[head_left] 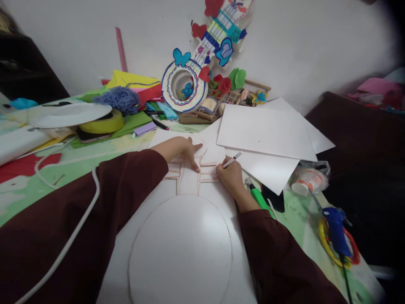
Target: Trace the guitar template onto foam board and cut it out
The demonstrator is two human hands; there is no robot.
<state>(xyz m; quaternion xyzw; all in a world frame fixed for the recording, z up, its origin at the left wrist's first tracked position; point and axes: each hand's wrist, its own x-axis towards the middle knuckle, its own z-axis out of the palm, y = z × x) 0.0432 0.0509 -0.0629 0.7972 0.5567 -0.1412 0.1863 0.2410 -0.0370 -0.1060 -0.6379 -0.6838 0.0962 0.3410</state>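
A large white sheet (180,249) lies before me, bearing a big drawn circle and, above it, a neck shape with short side bars in reddish-brown lines. My left hand (189,154) rests on the upper part of the drawing, thumb and fingers spread apart. Between the fingers of my right hand (230,173) is a slim white pen (232,159), held at the right end of the side bars. Its tip is hidden by the hand. A white cable (76,232) runs across my left sleeve.
White boards (265,131) overlap at the back right. A green cutter (259,197), dark phone (274,197), wrapped cup (306,182) and blue glue gun (337,230) lie right. Behind stands a decorated paper guitar (185,85); blue yarn (118,100) and yellow tape (104,122) are left.
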